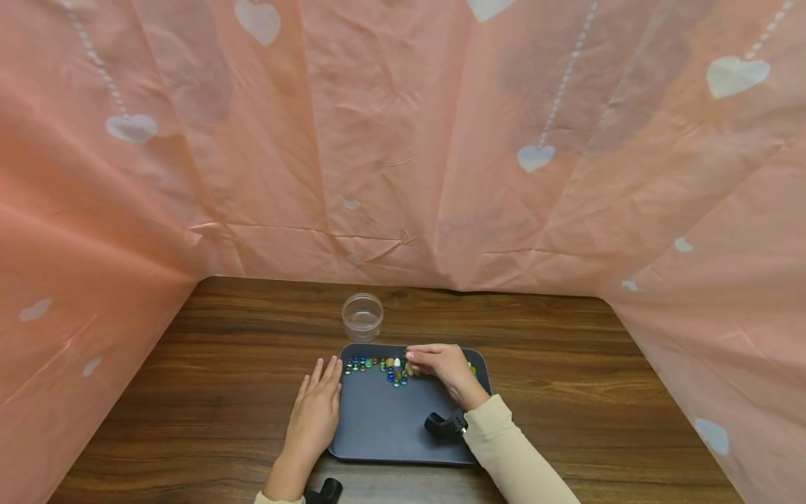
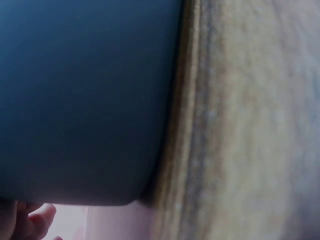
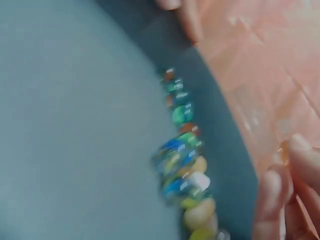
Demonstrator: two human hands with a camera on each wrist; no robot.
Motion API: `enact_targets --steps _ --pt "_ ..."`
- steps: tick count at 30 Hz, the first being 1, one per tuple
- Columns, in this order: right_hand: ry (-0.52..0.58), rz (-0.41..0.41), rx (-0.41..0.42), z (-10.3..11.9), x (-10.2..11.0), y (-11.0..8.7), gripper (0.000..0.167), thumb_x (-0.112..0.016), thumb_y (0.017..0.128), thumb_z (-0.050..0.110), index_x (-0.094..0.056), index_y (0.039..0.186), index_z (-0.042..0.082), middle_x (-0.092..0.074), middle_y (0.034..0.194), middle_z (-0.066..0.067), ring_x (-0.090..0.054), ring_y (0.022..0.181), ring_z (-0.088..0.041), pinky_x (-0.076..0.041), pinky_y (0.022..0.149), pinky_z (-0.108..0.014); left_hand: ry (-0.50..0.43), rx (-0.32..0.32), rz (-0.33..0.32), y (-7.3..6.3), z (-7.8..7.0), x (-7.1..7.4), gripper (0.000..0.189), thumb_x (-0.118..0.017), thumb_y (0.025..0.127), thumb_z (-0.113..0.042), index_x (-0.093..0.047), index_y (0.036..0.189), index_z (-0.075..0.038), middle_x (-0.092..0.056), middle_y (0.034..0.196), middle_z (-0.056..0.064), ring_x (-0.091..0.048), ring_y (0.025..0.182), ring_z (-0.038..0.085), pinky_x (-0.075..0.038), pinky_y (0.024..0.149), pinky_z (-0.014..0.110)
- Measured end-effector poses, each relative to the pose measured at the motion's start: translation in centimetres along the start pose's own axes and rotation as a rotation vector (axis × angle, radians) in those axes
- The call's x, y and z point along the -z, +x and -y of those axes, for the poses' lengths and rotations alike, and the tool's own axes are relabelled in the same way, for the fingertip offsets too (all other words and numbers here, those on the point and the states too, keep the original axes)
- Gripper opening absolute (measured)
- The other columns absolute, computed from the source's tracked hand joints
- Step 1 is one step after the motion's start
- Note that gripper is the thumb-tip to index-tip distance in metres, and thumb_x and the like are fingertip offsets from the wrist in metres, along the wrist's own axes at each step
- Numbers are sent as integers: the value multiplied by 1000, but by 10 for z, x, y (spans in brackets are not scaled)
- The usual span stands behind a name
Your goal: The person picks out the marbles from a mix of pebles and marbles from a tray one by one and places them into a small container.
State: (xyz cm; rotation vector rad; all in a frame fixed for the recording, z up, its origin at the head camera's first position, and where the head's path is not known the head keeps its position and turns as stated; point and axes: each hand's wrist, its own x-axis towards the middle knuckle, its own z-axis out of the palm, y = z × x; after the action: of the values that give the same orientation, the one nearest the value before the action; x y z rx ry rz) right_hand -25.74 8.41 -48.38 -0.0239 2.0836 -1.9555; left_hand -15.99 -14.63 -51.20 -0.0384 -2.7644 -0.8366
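Note:
A dark grey tray [image 1: 384,427] lies on the table, with glass marbles [image 1: 362,363] and pebbles [image 3: 199,214] strewn along its far edge. Between thumb and fingertips, my right hand [image 1: 448,369] pinches a small amber marble [image 3: 284,151], held above the tray's far side; fingers cover most of it. My left hand [image 1: 313,414] rests along the tray's left rim, fingers straight and pointing forward. In the left wrist view the tray's wall [image 2: 85,100] fills much of the picture, and a few fingers [image 2: 37,222] show at the bottom.
A round clear plastic container [image 1: 362,319] stands open on the wooden table [image 1: 554,371], just behind the tray. Pink curtains with white hearts [image 1: 390,140] enclose the back and both sides. A black wrist camera [image 1: 443,425] hangs over the tray's right part.

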Motion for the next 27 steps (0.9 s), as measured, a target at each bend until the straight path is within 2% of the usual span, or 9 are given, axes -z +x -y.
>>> enact_targets --steps 3,7,10,14,17,19,22,24,27 --pt "165 38 -65 9 0 9 39 -67 92 3 -60 126 -15 -76 96 -3 -71 82 -4 -60 77 -19 3 -8 -1 0 -1 0 43 -52 102 -12 -51 143 -1 -47 152 13 -37 146 37 -29 119 60" --pt "312 70 -83 22 -3 22 45 -58 97 0 -48 137 -17 -73 102 0 -69 90 -5 -59 82 -17 -5 -7 10 1 -3 1 43 -52 102 -12 -51 144 -1 -47 152 13 -37 146 38 -29 119 60" --pt "353 62 -69 31 -7 32 44 -57 97 -1 -47 138 -16 -71 103 1 -68 89 -5 -59 81 -17 -12 1 18 1 -4 1 44 -52 102 -12 -50 144 -2 -46 153 12 -36 147 37 -28 119 60" --pt "299 37 -28 40 -14 45 42 -61 95 -2 -52 134 -17 -73 106 -7 -70 84 -7 -60 81 -20 -12 -2 19 1 -5 1 43 -51 102 -12 -50 144 -2 -46 153 12 -37 146 37 -28 119 60" --pt "140 -10 47 46 -23 54 35 -67 91 0 -62 122 -16 -76 106 -16 -75 85 -17 -62 81 -27 -6 -9 17 0 -5 1 43 -51 102 -12 -51 144 -1 -47 152 13 -38 146 37 -29 119 60" --pt "-80 -63 127 50 -31 59 27 -74 86 5 -73 110 -9 -77 103 -16 -75 88 -18 -61 79 -26 2 -11 14 -1 -5 2 43 -52 102 -12 -51 143 -1 -47 152 12 -38 146 37 -29 119 59" --pt "-438 -112 266 55 -44 66 19 -79 82 11 -79 98 0 -78 99 -15 -74 92 -24 -61 76 -28 9 -13 6 -2 -4 2 43 -53 101 -11 -51 143 -1 -48 152 13 -38 145 37 -29 119 59" --pt "-634 -126 350 57 -52 70 15 -79 83 12 -80 95 2 -78 97 -13 -73 92 -24 -60 74 -29 10 -14 0 -2 -3 3 43 -53 101 -11 -51 143 -1 -48 152 13 -38 145 38 -28 120 59" --pt "-801 -88 421 61 -61 75 11 -75 85 6 -80 94 1 -78 96 -13 -73 92 -26 -61 73 -30 4 -15 -4 -2 -3 3 43 -53 101 -11 -51 143 -1 -48 152 13 -38 145 38 -28 119 59"
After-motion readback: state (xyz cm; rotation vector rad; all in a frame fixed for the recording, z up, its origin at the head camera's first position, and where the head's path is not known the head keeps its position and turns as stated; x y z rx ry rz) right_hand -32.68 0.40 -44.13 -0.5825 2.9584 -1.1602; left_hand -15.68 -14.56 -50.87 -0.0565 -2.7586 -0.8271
